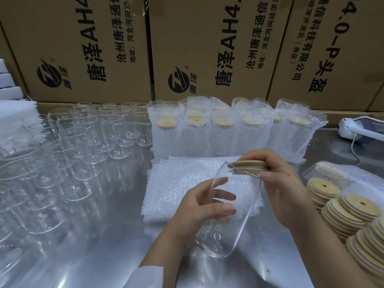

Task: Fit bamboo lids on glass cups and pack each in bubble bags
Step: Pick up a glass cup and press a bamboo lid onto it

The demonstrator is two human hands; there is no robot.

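A clear glass cup (232,217) is tilted above the table, its mouth up and to the right. My left hand (199,206) grips its middle from the left. My right hand (284,183) pinches a round bamboo lid (247,165) against the cup's rim, where it sits slightly askew. A flat stack of bubble bags (178,183) lies on the table just behind the cup.
Several bare glass cups (79,146) crowd the left half of the steel table (116,235). Bagged, lidded cups (234,129) stand in a row at the back. Stacks of bamboo lids (342,206) fill the right edge. Cardboard boxes (207,48) wall off the rear; a white handheld device (361,127) lies far right.
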